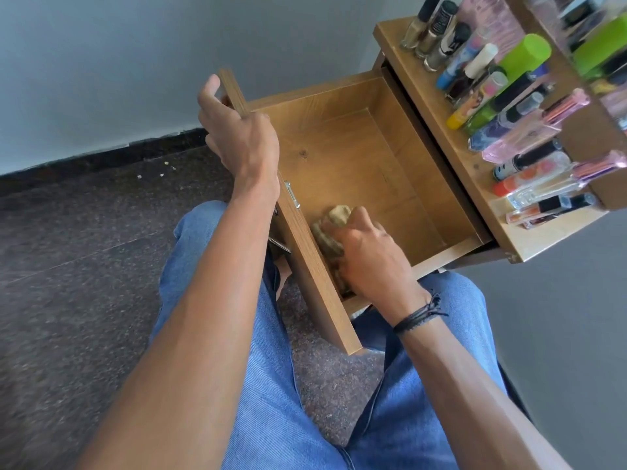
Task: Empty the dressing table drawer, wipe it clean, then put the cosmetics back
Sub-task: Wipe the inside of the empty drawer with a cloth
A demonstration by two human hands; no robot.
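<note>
**Cloth pressed into the near corner of the emptied drawer**

Nearest the camera are the person's knees in blue jeans (271,385), with both bare forearms reaching forward over them. A black cord band (419,315) circles the right wrist.

Just beyond the knees, the right hand (373,259) is down inside the drawer (356,147). Its fingers are curled round a crumpled tan cloth (330,232) and hold it against the drawer floor in the near corner, right beside the front panel (315,276). Apart from the cloth and the hand, the wooden floor of the drawer is bare.

The left hand (241,144) is farther along the front panel, at its far end. The fingers are hooked over the panel's top edge and grip it, and the thumb stands up on the outer side. A small metal fitting (292,195) sits on the panel between the two hands.

The drawer is pulled well out of the desk (475,178). The cosmetics (509,106) stand in a crowded row on the desk top, to the right of the open drawer. Among them are nail polish bottles (434,32) at the far end, a bright green bottle (522,56) and clear bottles with pink caps (543,120).

To the left lies a dark speckled floor (84,266). It meets a black skirting (118,154) under a pale grey wall (101,62).
</note>
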